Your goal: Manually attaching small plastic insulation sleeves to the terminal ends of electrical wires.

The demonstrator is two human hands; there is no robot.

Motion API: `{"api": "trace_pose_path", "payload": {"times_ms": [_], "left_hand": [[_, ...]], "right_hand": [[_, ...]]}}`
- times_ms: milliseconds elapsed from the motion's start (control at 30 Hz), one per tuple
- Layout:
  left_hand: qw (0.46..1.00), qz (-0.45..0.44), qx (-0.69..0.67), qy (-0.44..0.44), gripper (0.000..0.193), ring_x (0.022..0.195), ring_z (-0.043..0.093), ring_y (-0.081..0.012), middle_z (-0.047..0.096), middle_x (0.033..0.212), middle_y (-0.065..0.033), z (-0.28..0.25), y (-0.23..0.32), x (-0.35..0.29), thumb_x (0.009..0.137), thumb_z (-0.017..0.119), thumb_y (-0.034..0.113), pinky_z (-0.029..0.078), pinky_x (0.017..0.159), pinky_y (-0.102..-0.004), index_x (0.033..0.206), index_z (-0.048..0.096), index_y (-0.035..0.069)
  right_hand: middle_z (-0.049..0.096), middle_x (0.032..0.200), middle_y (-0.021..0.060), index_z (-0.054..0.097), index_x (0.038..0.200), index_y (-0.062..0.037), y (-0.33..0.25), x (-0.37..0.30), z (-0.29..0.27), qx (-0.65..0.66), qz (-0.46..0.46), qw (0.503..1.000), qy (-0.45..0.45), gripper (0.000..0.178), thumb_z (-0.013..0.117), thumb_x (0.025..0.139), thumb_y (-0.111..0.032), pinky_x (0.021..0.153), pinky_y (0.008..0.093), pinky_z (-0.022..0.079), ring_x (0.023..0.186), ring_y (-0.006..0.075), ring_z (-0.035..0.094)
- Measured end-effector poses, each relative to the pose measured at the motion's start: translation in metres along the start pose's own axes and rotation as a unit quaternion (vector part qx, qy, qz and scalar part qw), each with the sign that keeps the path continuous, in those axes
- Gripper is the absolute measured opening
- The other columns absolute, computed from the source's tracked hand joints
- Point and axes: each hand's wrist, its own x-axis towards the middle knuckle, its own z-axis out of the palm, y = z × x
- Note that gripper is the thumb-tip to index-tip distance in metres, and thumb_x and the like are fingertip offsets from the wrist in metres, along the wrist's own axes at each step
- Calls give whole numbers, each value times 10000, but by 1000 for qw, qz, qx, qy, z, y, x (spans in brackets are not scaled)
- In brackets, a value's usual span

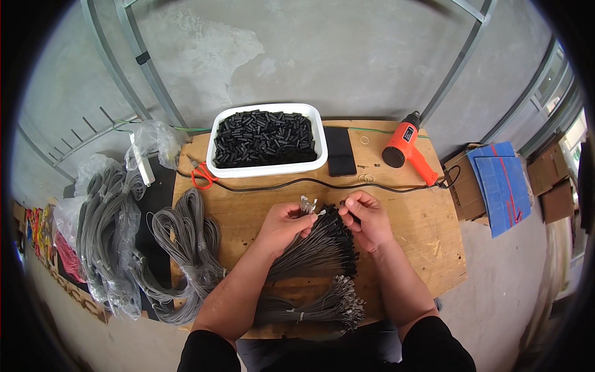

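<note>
My left hand is closed around a few grey wires, and their pale metal-tipped ends stick up past the thumb. Close by on the right, my right hand is pinched on a small dark piece that looks like a black sleeve; the fingers partly hide it. Under both hands lies a fanned bundle of grey wires with black sleeved ends. Nearer to me rests a second grey bundle with bare silvery terminals.
A white tub of short black sleeves stands at the back. Orange-handled scissors, a black phone and an orange heat gun lie nearby. A black cord crosses the wooden table. Coiled grey wires fill the left.
</note>
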Motion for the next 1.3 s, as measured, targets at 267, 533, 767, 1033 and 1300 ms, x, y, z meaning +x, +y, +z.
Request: {"api": "trace_pose_path", "payload": {"times_ms": [267, 533, 767, 1033, 1300], "left_hand": [[1000, 11, -10, -24, 67, 682, 578, -128, 629, 789, -39, -3, -1, 0, 926, 691, 44, 476, 652, -270, 938, 673, -20], [999, 10, -20, -35, 77, 689, 580, -130, 631, 797, -42, -3, -2, 0, 926, 697, 48, 479, 654, -276, 958, 682, -20], [999, 1, 7, -49, 91, 665, 581, -126, 629, 768, -41, -5, -4, 2, 910, 707, 46, 472, 627, -277, 951, 685, -33], [998, -11, -20, -61, 94, 664, 572, -110, 622, 759, -34, -6, -3, 1, 908, 718, 62, 457, 603, -271, 897, 673, -20], [998, -8, -24, -55, 113, 699, 589, -114, 640, 794, -41, -4, -1, -2, 921, 721, 69, 473, 632, -269, 937, 672, -32]], "right_hand": [[724, 898, 50, 698, 1071, -17, 3, -8, 11, -85, -8, 996, -26, 147, 711, 927, 11, 554, 167, 381, 655, 35, 532], [724, 901, 57, 699, 1071, -14, 7, -8, 12, -123, -23, 992, -29, 151, 714, 924, 20, 557, 176, 393, 652, 39, 528], [705, 861, 34, 738, 1030, -17, 9, -9, 11, -113, -44, 992, -26, 112, 711, 928, 20, 543, 174, 380, 646, 34, 525], [745, 981, 72, 750, 1009, -15, 8, -10, 11, -138, -59, 987, -50, 107, 697, 930, 35, 551, 182, 391, 647, 33, 521], [737, 956, 49, 753, 1016, -13, 7, -11, 11, -161, -67, 984, -46, 116, 693, 931, 38, 557, 181, 392, 655, 25, 523]]}}
